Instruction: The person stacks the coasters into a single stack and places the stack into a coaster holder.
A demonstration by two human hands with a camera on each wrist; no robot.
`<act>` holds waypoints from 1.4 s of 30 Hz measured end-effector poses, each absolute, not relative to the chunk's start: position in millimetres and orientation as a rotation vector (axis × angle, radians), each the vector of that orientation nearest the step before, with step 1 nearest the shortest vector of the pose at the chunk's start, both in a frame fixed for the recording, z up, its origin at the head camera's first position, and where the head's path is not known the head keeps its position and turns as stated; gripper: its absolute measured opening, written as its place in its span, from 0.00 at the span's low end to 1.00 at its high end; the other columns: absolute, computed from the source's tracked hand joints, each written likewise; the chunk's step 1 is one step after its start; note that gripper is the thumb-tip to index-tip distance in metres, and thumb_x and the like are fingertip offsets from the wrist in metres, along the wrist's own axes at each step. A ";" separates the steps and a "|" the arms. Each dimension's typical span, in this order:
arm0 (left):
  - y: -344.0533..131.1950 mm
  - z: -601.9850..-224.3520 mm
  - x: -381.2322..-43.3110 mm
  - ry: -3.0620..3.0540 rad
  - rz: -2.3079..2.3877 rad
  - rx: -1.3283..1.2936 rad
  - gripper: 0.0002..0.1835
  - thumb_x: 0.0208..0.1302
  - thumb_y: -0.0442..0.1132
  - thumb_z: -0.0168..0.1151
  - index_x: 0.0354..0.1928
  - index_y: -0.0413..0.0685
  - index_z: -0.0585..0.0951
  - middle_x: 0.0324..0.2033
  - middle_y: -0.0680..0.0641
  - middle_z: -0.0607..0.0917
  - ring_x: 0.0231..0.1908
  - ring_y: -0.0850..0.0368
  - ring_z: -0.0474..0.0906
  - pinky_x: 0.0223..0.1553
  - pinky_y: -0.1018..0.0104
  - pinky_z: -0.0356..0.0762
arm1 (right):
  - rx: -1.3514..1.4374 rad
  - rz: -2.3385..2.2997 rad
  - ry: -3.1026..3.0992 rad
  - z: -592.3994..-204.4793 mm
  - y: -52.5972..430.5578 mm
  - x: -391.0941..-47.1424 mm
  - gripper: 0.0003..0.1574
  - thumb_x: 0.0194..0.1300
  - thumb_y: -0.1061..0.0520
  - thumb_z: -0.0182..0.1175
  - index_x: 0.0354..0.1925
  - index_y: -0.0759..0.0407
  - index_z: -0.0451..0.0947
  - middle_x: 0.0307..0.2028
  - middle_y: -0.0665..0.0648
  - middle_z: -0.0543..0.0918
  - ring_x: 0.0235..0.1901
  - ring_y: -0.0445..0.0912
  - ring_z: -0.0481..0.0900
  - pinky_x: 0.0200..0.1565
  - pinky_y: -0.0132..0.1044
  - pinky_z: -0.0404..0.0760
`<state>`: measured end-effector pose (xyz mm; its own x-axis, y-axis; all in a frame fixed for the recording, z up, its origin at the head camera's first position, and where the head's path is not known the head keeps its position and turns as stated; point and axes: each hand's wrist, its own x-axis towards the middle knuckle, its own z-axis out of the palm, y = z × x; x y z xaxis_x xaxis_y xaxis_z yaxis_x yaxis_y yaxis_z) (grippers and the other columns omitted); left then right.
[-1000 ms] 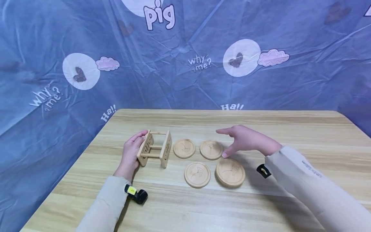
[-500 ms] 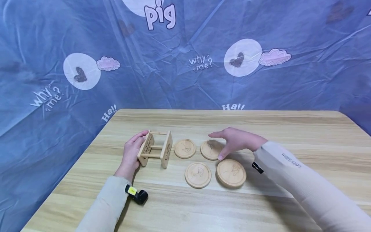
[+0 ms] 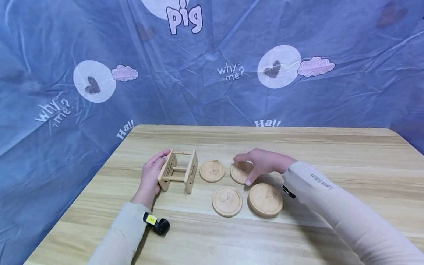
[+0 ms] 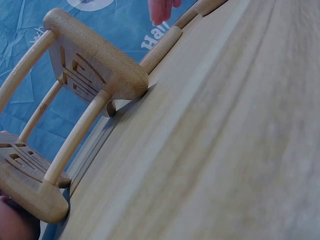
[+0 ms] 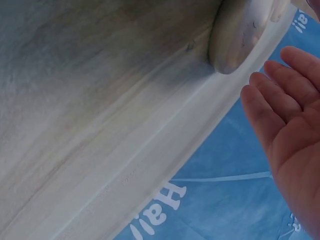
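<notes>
A wooden coaster holder [image 3: 191,171], two cut-out panels joined by rods, stands on the table at left. My left hand [image 3: 150,176] grips its left panel, fingers reaching to the far edge. To its right lie round wooden coasters engraved with a leaf: one back left [image 3: 212,171], one front left [image 3: 227,201], and a thicker-looking one or stack front right [image 3: 265,199]. Over the back right coaster [image 3: 239,173] hovers my right hand [image 3: 265,162], thumb and fingers spread about it and partly covering it. The right wrist view shows that palm [image 5: 300,145] with extended fingers.
The wood-grain table [image 3: 212,239] runs to a rear edge, where a blue printed cloth [image 3: 198,92] hangs as a backdrop. Small black cameras are strapped to both wrists, the left one [image 3: 160,226] low over the table.
My right hand has moved left and lowered toward the back right coaster, covering more of it. The left hand and the coaster holder have stayed in place.
</notes>
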<state>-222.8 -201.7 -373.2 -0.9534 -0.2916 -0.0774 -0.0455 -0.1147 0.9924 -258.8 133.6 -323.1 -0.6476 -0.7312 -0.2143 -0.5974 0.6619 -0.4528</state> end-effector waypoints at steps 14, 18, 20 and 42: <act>-201.6 -372.7 -222.1 -1.942 -2.195 0.367 0.19 0.62 0.35 0.52 0.55 0.40 0.76 0.57 0.47 0.75 0.54 0.59 0.72 0.52 0.74 0.73 | -1.065 -0.359 2.490 -330.3 127.7 -260.4 0.56 0.41 0.44 0.73 0.65 0.61 0.63 0.65 0.62 0.65 0.64 0.58 0.62 0.65 0.51 0.61; -201.3 -372.4 -221.8 -1.939 -2.193 0.359 0.18 0.62 0.35 0.52 0.54 0.41 0.77 0.57 0.47 0.76 0.54 0.59 0.72 0.53 0.73 0.73 | -1.087 -0.353 2.502 -331.5 127.6 -260.0 0.55 0.41 0.47 0.74 0.64 0.61 0.64 0.64 0.62 0.67 0.62 0.57 0.64 0.64 0.50 0.63; -201.3 -372.5 -221.8 -1.933 -2.195 0.363 0.18 0.62 0.35 0.52 0.54 0.41 0.77 0.56 0.47 0.76 0.54 0.59 0.72 0.53 0.73 0.73 | -1.092 -0.356 2.505 -331.7 127.5 -259.5 0.54 0.40 0.49 0.74 0.64 0.61 0.64 0.63 0.61 0.68 0.62 0.56 0.65 0.63 0.49 0.64; -200.8 -373.7 -221.6 -1.905 -2.208 0.362 0.14 0.62 0.35 0.53 0.48 0.48 0.82 0.54 0.49 0.78 0.53 0.60 0.73 0.53 0.73 0.73 | -1.090 -0.304 2.576 -331.3 122.0 -257.2 0.50 0.40 0.49 0.75 0.61 0.63 0.68 0.57 0.60 0.75 0.57 0.54 0.72 0.58 0.46 0.71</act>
<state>-221.6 -200.8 -373.7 -0.9493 -0.3099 -0.0526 -0.0066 -0.1475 0.9890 -257.2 122.0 -331.3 -0.6546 -0.7252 -0.2134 -0.6555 0.6852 -0.3175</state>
